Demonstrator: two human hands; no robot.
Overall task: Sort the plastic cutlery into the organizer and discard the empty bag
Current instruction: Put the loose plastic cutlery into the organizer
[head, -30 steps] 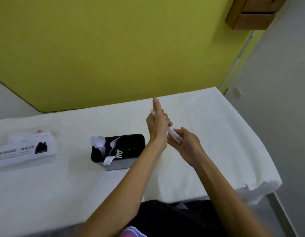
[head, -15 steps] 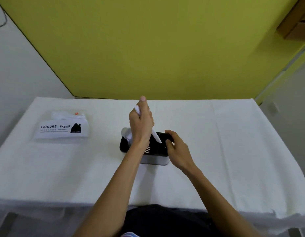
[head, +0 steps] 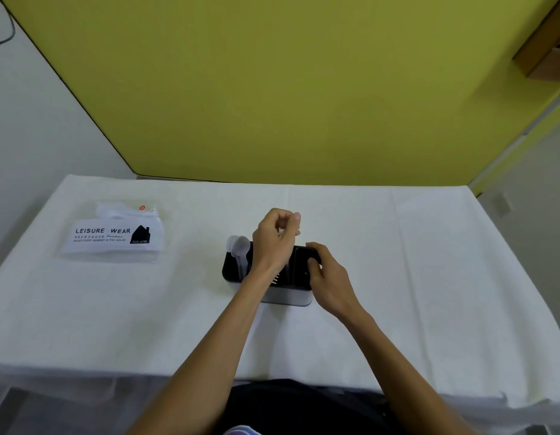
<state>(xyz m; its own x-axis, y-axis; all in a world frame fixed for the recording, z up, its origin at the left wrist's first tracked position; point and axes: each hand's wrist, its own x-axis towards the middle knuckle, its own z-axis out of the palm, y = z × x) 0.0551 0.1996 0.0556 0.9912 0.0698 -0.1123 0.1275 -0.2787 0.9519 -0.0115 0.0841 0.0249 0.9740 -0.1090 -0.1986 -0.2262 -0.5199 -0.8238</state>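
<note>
Left hand (head: 277, 240) hovered over the black rectangular plastic organizer (head: 291, 298), fingers curled; too blurred to tell if it pinched anything. Right hand (head: 330, 277) gripped the organizer's right end. White plastic spoons (head: 239, 246) stood in its left compartment. Clear printed plastic bag (head: 112, 233) lay well left on the white-clothed bench (head: 429, 277).

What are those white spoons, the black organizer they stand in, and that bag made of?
The spoons look milky and slightly see-through, likely thin plastic. The organizer has a matte black top over a smooth grey base, probably plastic, possibly coated metal. The bag is clear, glossy plastic film with a printed white label.
</note>
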